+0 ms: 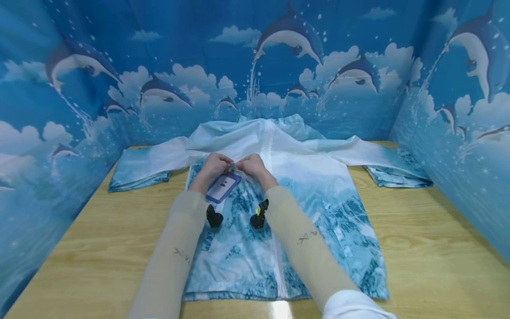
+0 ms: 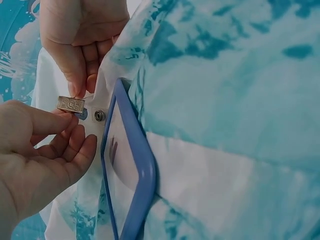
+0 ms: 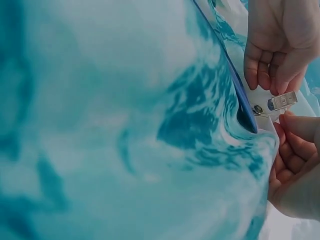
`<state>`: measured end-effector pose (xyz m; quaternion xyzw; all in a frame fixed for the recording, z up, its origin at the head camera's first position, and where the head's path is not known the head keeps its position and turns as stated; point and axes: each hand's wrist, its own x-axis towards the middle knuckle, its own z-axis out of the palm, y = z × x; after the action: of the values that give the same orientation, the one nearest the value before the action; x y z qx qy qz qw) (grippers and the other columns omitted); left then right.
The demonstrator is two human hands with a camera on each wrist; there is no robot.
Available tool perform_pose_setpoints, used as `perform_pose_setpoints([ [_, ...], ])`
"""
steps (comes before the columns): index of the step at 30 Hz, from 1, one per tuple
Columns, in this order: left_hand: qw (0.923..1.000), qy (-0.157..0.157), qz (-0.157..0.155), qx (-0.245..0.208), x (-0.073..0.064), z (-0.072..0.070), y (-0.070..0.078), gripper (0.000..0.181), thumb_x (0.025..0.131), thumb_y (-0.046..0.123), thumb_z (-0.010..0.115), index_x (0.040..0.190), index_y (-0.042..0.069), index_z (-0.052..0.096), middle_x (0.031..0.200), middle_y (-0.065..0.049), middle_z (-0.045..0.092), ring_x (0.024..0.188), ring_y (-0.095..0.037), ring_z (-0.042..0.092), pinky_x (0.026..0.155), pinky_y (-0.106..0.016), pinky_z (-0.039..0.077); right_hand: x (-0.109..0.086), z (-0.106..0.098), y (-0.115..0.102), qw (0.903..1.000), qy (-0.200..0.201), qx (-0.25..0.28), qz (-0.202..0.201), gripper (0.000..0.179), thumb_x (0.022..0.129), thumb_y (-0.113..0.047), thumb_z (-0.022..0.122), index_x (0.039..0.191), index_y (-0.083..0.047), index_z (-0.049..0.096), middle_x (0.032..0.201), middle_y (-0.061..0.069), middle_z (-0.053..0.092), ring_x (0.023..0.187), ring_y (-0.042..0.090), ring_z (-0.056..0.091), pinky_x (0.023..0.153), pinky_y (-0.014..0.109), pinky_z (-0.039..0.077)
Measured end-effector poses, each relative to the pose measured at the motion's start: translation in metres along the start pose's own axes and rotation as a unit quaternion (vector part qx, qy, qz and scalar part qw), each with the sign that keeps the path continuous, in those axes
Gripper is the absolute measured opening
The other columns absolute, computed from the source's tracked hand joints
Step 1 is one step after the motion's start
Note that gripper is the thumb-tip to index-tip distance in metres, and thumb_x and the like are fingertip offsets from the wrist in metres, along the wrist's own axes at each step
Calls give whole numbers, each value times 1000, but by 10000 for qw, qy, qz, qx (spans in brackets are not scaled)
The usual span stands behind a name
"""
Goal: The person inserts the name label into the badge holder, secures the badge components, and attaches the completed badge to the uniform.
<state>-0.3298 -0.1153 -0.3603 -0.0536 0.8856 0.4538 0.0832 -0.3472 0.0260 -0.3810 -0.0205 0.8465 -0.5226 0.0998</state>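
A blue-and-white zip jacket lies spread face up on the table. On its left front rests a badge holder with a purple-blue frame, its clear strap and snap leading to a metal badge clip. My left hand pinches the clip between thumb and fingertip. Close against it, my right hand has its thumb and index finger together at the jacket cloth beside the clip. In the right wrist view the clip lies between both hands' fingertips. Whether its mouth grips cloth is hidden.
The jacket's sleeves stretch out to both sides, their ends folded over. Wooden tabletop shows around the garment. A dolphin-print curtain encloses the back and sides. Black wrist cameras sit below the hands.
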Motion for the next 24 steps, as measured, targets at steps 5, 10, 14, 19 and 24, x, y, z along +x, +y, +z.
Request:
perform_pose_setpoints([
  [5, 9998, 4, 67, 208, 0, 1, -1, 28, 92, 5, 49, 116, 1, 63, 105, -15, 61, 93, -25, 55, 82, -37, 44, -1, 3, -1, 9994, 242, 192, 138, 19, 90, -16, 61, 83, -2, 73, 57, 3, 53, 50, 14, 42, 52, 27, 37],
  [10, 9995, 3, 106, 301, 1, 2, -3, 28, 92, 6, 49, 114, 2, 65, 105, -14, 62, 93, -25, 54, 81, -36, 44, -4, 6, -3, 9972, 483, 462, 349, 19, 86, -12, 64, 72, -2, 70, 63, 6, 62, 57, 16, 50, 57, 27, 42],
  [14, 9995, 50, 187, 248, 2, 1, -5, 28, 92, 6, 48, 114, 1, 65, 109, -15, 61, 96, -27, 55, 82, -38, 45, -5, 9, -5, 9942, 614, 665, 579, 33, 85, -12, 65, 54, -8, 54, 52, 4, 50, 50, 16, 43, 54, 27, 39],
  [19, 9995, 66, 255, 174, 2, 1, -5, 28, 93, 6, 48, 116, 0, 63, 113, -16, 60, 98, -28, 56, 84, -41, 46, -5, 11, -7, 9919, 684, 871, 621, 39, 84, -10, 65, 52, -11, 43, 50, 3, 44, 50, 16, 43, 54, 28, 37],
  [24, 9994, 52, 225, 266, 2, 0, -4, 29, 92, 7, 48, 116, 0, 63, 112, -16, 60, 99, -28, 56, 85, -41, 45, -6, 11, -7, 9899, 774, 990, 662, 24, 83, -9, 66, 61, -8, 56, 62, 6, 57, 59, 17, 52, 56, 28, 42],
])
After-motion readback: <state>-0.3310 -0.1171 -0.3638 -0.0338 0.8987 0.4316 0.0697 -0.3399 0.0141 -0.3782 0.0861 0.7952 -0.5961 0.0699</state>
